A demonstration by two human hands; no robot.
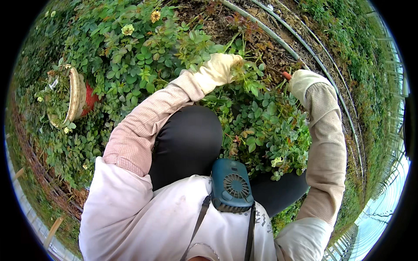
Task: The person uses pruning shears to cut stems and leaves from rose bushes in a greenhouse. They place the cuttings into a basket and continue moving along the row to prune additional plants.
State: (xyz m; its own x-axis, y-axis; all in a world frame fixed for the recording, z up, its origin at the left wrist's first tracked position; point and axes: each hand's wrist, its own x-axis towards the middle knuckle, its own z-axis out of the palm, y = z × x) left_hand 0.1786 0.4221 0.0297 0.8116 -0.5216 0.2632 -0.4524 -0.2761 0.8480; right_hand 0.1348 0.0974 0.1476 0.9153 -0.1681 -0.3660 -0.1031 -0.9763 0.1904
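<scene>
My left hand [219, 72], in a pale cotton glove, is closed around leafy stems [249, 80] of a low bush that looks like a rose. Leaves hide its fingertips. To the right, my right hand [304, 84], gloved too, grips a small hand tool [286, 75] with an orange-red handle end. A thin dark part of the tool points left toward the stems; leaves and litter make its shape unclear. Between my arms and beside my knee [192, 133] spreads more green foliage [261, 117]. Dry leaf litter [261, 45] covers the soil beyond both hands.
A white and red container [75, 94] holding plant cuttings leans among the bushes at left. Pipes [287, 45] curve along the soil past my right hand. A blue portable fan [232, 186] hangs on straps at my chest. Pale blooms [127, 29] dot the foliage.
</scene>
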